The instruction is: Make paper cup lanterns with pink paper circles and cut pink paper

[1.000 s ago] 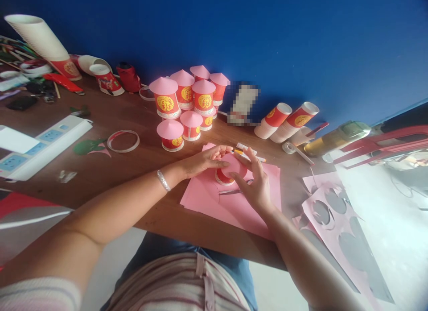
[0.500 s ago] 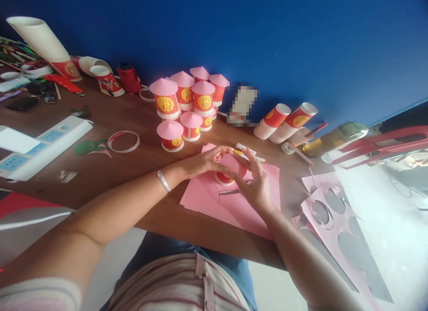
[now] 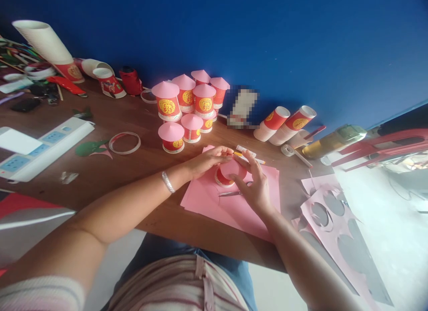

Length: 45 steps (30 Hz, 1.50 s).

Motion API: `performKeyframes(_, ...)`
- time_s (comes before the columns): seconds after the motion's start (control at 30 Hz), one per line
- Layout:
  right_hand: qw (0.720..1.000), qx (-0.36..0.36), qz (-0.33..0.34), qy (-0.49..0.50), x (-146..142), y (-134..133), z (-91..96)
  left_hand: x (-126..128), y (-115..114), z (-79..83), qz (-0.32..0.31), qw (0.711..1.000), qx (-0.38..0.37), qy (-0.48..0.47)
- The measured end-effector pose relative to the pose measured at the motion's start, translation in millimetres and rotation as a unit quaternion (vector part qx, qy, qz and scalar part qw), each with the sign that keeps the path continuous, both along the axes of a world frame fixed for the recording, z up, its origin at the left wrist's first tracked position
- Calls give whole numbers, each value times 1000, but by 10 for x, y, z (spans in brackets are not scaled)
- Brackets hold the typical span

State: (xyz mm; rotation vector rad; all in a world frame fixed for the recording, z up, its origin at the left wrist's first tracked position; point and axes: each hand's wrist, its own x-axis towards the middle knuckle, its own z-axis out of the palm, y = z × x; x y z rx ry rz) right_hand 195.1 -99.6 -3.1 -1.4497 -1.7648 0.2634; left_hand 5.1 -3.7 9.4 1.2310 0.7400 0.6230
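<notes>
A small red paper cup [image 3: 222, 177] stands upside down on a stack of pink paper sheets [image 3: 207, 199], with a pink paper cone lid [image 3: 233, 168] on top. My left hand [image 3: 204, 161] reaches in from the left, its fingers curled onto the lid's far edge. On the right side, my right hand [image 3: 256, 186] presses the lid with bent fingers. Scissors [image 3: 230, 193] lie on the pink paper just below the cup, partly under my right hand.
Several finished red cups with pink cone lids [image 3: 187, 105] stand behind. Lying red cups [image 3: 284, 121], a pen [image 3: 249, 157], tape rolls [image 3: 124, 143], a power strip [image 3: 43, 148], cut pink sheets [image 3: 337, 221] and a tall stack of cups [image 3: 47, 45] crowd the brown table [image 3: 110, 172].
Both hands stay on the cup and lid with only slight finger shifts. The view has moved a little.
</notes>
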Motion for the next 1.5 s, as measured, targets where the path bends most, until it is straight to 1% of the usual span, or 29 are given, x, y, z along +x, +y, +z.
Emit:
performKeyframes(0.13, 1000, -15, 5, 21, -15, -6, 18, 63, 16, -20, 21, 1000, 5, 14)
performKeyframes(0.3, 1000, -19, 3, 23, -41, -18, 73, 116, 38, -41, -9, 999, -19, -41)
performKeyframes(0.4, 1000, -15, 12, 17, -45, -12, 96, 114, 37, -30, -8, 998, -34, -45)
performKeyframes(0.63, 1000, 8, 14, 2, -35, 5, 50, 107, 7, -19, 4, 997, -56, -55)
performKeyframes(0.77, 1000, 20, 3, -3, -49, -5, 45, 108, 4, -47, 20, 998, -42, -39)
performKeyframes(0.97, 1000, 3, 6, -1, -57, -17, 79, 112, 13, -74, 12, 997, -51, -57)
performKeyframes(1.17, 1000, 19, 19, 4, -35, 2, 31, 96, -29, -5, 38, 999, -4, 5)
performKeyframes(1.37, 1000, 3, 0, -1, -23, -1, 20, 128, -39, -39, 13, 998, -31, -57)
performKeyframes(1.5, 1000, 7, 4, -8, -17, 2, 7, 133, -48, -46, 11, 997, -37, -67)
